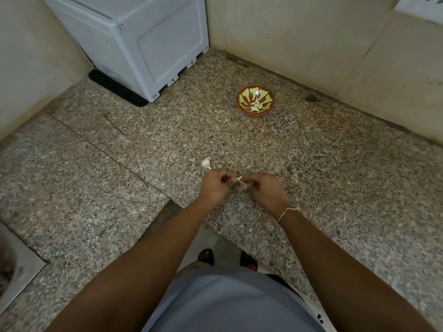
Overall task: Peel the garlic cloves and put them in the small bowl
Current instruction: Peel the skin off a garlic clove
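A small red and yellow-green bowl [255,99] stands on the speckled granite counter [119,178] near the back wall, with a few peeled garlic cloves [256,106] inside. Over the counter's front part my left hand [217,188] and my right hand [263,190] are close together. Between their fingertips they pinch one pale garlic clove [239,179]. A piece of garlic with a stalk [206,163] lies on the counter just beyond my left hand.
A white boxy appliance [143,44] on a black mat stands at the back left corner. Tiled walls close the back and right. A steel sink edge [16,259] shows at the lower left. The counter has an inner corner in front of my body.
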